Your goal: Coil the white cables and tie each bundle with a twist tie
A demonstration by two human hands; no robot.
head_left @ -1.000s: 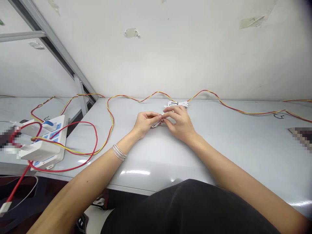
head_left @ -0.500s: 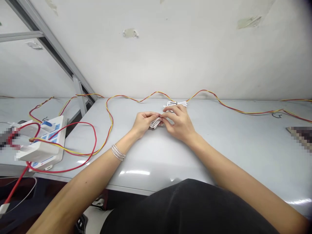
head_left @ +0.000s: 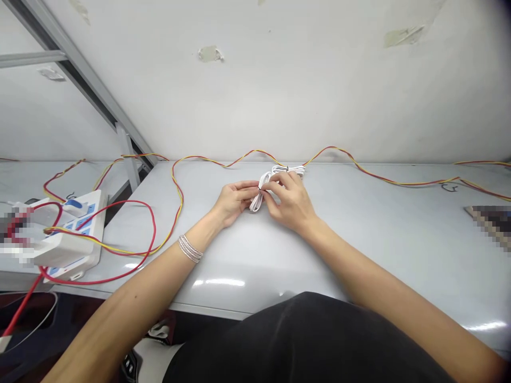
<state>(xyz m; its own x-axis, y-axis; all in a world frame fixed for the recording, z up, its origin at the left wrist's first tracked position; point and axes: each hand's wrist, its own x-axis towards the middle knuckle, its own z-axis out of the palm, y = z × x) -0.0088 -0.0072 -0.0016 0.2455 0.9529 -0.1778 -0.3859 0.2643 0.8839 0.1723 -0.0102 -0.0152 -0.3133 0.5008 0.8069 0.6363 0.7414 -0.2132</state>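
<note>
Between my hands is a coiled white cable (head_left: 256, 202), bunched into loops with a dark tie round its middle. My left hand (head_left: 235, 201) grips the bundle from the left, fingers closed against its side. From the right, my right hand (head_left: 288, 198) pinches at the dark tie with thumb and fingertips. Just behind, against the wall, lies a second white cable bundle (head_left: 288, 169) with a dark tie, partly covered by my right fingers.
A twisted red and yellow wire (head_left: 359, 171) runs along the back of the grey table (head_left: 383, 234). At left sits a white power strip (head_left: 93, 234) with plugs and a looped red cable (head_left: 154, 223). A short black tie (head_left: 449, 187) and a pixelated object (head_left: 489, 223) lie at right.
The loops of the held cable now show more, above and below the tie. My left fingers have straightened somewhat along it. The view has shifted slightly.
</note>
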